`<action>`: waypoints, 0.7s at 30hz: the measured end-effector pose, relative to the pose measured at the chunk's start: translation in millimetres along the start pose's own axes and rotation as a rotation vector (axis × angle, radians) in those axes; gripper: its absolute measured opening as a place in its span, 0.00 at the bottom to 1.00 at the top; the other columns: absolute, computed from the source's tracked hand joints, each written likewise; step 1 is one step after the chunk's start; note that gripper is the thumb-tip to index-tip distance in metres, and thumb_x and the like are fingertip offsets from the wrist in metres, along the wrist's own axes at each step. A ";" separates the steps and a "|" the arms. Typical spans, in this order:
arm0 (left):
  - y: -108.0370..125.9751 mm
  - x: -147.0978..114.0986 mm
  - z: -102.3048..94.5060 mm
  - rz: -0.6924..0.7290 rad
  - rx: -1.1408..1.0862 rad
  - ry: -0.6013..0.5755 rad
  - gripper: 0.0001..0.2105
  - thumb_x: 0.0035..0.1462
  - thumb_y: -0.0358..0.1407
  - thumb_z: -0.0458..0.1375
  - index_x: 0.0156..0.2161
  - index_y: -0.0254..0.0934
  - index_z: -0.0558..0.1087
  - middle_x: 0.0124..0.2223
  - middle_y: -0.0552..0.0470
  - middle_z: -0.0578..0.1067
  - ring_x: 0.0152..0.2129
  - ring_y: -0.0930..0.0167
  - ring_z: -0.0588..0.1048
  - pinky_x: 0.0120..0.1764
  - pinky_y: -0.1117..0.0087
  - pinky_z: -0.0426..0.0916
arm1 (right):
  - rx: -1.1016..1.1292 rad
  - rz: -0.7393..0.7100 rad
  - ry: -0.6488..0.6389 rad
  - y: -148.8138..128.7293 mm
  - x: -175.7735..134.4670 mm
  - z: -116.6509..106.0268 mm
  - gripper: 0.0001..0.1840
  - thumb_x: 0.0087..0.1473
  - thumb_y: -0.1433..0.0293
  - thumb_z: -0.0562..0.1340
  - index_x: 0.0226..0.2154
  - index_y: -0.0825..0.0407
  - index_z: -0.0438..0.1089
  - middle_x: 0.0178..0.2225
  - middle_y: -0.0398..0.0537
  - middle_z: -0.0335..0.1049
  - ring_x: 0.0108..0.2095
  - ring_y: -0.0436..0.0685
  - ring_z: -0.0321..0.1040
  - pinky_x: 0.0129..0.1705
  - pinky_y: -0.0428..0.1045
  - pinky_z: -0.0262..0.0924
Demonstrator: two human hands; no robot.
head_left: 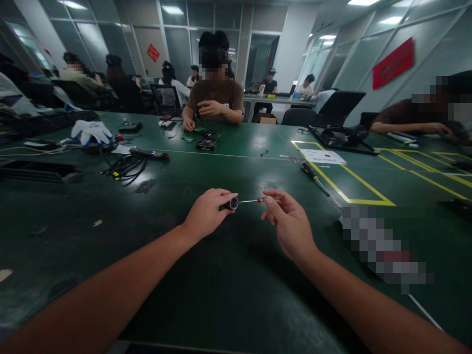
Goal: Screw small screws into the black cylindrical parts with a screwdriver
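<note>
two objects held: left hand [208, 212] pinching a dark round part [232, 203], right hand [291, 221] gripping a thin screwdriver [258, 200], its shaft between the hands, directed at the part.

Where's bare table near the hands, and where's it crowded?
Bare: the green table between left forearm and right forearm; also the patch between left hand and the small black device beyond it. Crowded: to the left, with cable coil, white gloves and black tray; to the right, with yellow-black screwdriver and white paper.
</note>
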State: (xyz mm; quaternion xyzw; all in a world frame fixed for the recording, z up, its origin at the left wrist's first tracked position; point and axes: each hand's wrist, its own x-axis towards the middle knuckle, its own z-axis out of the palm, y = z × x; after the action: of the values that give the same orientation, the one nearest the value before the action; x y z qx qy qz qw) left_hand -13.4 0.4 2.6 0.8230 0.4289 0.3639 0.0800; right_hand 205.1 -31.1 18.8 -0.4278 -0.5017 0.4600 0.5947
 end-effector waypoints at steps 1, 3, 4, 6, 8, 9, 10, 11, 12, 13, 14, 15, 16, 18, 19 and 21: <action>0.0 0.0 0.1 0.000 0.001 -0.002 0.20 0.58 0.27 0.68 0.56 0.40 0.78 0.52 0.47 0.81 0.49 0.62 0.78 0.52 0.56 0.75 | 0.014 0.009 -0.004 -0.9 -0.5 0.9 0.12 0.55 0.58 0.71 0.41 0.45 0.78 0.25 0.37 0.67 0.23 0.50 0.60 0.31 0.51 0.63; -0.1 0.0 0.4 0.002 0.002 -0.004 0.20 0.59 0.28 0.67 0.56 0.42 0.78 0.52 0.48 0.81 0.48 0.63 0.78 0.52 0.57 0.75 | 0.024 0.015 0.004 -1.8 -0.6 2.2 0.12 0.57 0.56 0.70 0.37 0.46 0.78 0.23 0.37 0.65 0.23 0.50 0.61 0.33 0.51 0.65; -0.2 -0.1 0.6 0.003 0.001 0.000 0.20 0.59 0.28 0.67 0.56 0.42 0.78 0.52 0.48 0.81 0.48 0.63 0.78 0.52 0.57 0.75 | 0.017 0.017 0.016 -1.9 -0.1 2.4 0.14 0.58 0.54 0.68 0.35 0.47 0.78 0.22 0.38 0.64 0.24 0.51 0.61 0.33 0.52 0.65; -0.7 -0.1 0.9 0.004 -0.004 0.012 0.20 0.59 0.27 0.67 0.56 0.42 0.78 0.52 0.48 0.81 0.49 0.63 0.78 0.52 0.56 0.75 | 0.011 0.017 0.055 -1.5 1.6 2.3 0.14 0.59 0.54 0.68 0.35 0.47 0.78 0.22 0.38 0.65 0.25 0.52 0.62 0.33 0.51 0.65; -1.0 0.0 1.2 0.001 -0.008 0.016 0.21 0.58 0.27 0.68 0.56 0.42 0.78 0.52 0.48 0.81 0.49 0.63 0.78 0.53 0.56 0.75 | 0.057 0.029 0.081 -0.7 3.5 1.8 0.11 0.56 0.57 0.70 0.36 0.47 0.78 0.24 0.39 0.67 0.27 0.52 0.64 0.36 0.52 0.66; -1.1 0.0 1.4 0.001 -0.009 0.014 0.21 0.58 0.27 0.68 0.56 0.42 0.78 0.52 0.48 0.81 0.49 0.63 0.77 0.53 0.56 0.75 | 0.095 0.042 0.083 -0.2 4.3 1.6 0.10 0.54 0.59 0.72 0.36 0.47 0.78 0.26 0.39 0.68 0.28 0.52 0.65 0.39 0.53 0.68; -1.2 0.0 1.6 0.000 -0.009 0.009 0.21 0.58 0.27 0.68 0.56 0.41 0.78 0.52 0.47 0.81 0.49 0.63 0.77 0.53 0.56 0.75 | 0.133 0.056 0.081 0.7 4.9 1.6 0.10 0.52 0.60 0.73 0.35 0.48 0.77 0.27 0.39 0.69 0.29 0.52 0.66 0.41 0.53 0.68; -1.1 0.0 1.9 0.001 -0.009 0.005 0.21 0.58 0.27 0.68 0.56 0.40 0.78 0.52 0.47 0.81 0.49 0.63 0.77 0.53 0.56 0.75 | 0.163 0.072 0.074 1.8 5.2 1.8 0.11 0.52 0.61 0.73 0.35 0.48 0.78 0.29 0.40 0.71 0.30 0.52 0.67 0.42 0.53 0.69; -1.1 0.0 2.3 0.002 -0.010 0.002 0.21 0.57 0.27 0.68 0.56 0.40 0.78 0.52 0.47 0.81 0.49 0.63 0.77 0.53 0.56 0.74 | 0.179 0.085 0.067 3.2 5.3 2.2 0.12 0.51 0.60 0.73 0.35 0.48 0.78 0.30 0.41 0.72 0.31 0.52 0.68 0.43 0.53 0.69; -1.2 -0.1 2.8 0.005 -0.010 0.000 0.21 0.57 0.27 0.68 0.56 0.40 0.78 0.52 0.48 0.81 0.48 0.63 0.77 0.53 0.56 0.75 | 0.182 0.090 0.065 4.9 5.3 2.6 0.13 0.51 0.59 0.73 0.36 0.48 0.79 0.31 0.42 0.73 0.32 0.52 0.69 0.43 0.53 0.69; -1.3 -0.1 3.2 0.008 -0.007 -0.003 0.21 0.58 0.27 0.68 0.56 0.41 0.78 0.52 0.48 0.81 0.48 0.63 0.77 0.52 0.57 0.75 | 0.175 0.087 0.066 6.7 5.3 2.8 0.13 0.52 0.58 0.73 0.37 0.48 0.79 0.32 0.43 0.74 0.33 0.53 0.70 0.43 0.53 0.69; -1.6 -0.2 3.7 0.015 -0.003 -0.008 0.20 0.58 0.27 0.68 0.56 0.41 0.78 0.51 0.48 0.81 0.48 0.63 0.78 0.52 0.57 0.75 | 0.164 0.080 0.067 8.4 5.6 2.7 0.14 0.52 0.58 0.73 0.37 0.48 0.79 0.33 0.43 0.75 0.34 0.53 0.71 0.43 0.53 0.69; -2.2 -0.1 4.0 0.024 0.001 -0.014 0.20 0.58 0.27 0.68 0.55 0.41 0.78 0.51 0.48 0.81 0.47 0.63 0.78 0.51 0.58 0.75 | 0.158 0.074 0.067 9.9 6.3 2.0 0.14 0.53 0.58 0.73 0.38 0.48 0.79 0.34 0.44 0.75 0.34 0.53 0.71 0.43 0.53 0.69; -3.8 0.2 4.2 0.043 0.009 -0.017 0.20 0.58 0.26 0.67 0.55 0.42 0.79 0.51 0.48 0.81 0.47 0.64 0.78 0.50 0.58 0.76 | 0.184 0.115 0.047 11.4 9.6 -1.7 0.12 0.53 0.59 0.72 0.36 0.49 0.78 0.33 0.44 0.75 0.33 0.53 0.71 0.43 0.53 0.70; -4.9 0.6 4.0 0.048 0.013 -0.009 0.20 0.58 0.26 0.67 0.55 0.42 0.78 0.51 0.48 0.81 0.47 0.64 0.78 0.50 0.58 0.76 | 0.219 0.152 0.035 11.5 12.2 -4.7 0.12 0.53 0.59 0.73 0.35 0.49 0.78 0.33 0.44 0.75 0.32 0.53 0.70 0.43 0.54 0.70; -7.2 1.6 3.0 0.040 0.022 0.019 0.20 0.59 0.26 0.66 0.56 0.43 0.78 0.52 0.48 0.81 0.48 0.63 0.77 0.52 0.57 0.75 | 0.299 0.312 -0.021 10.5 18.3 -11.6 0.13 0.53 0.59 0.72 0.30 0.50 0.75 0.26 0.42 0.69 0.27 0.53 0.66 0.40 0.55 0.72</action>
State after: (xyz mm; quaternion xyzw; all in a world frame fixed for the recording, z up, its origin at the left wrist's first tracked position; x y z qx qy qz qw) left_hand -15.4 6.6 -2.0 0.8288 0.4170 0.3683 0.0597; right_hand 216.7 -11.6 10.8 -0.4024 -0.3618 0.6201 0.5681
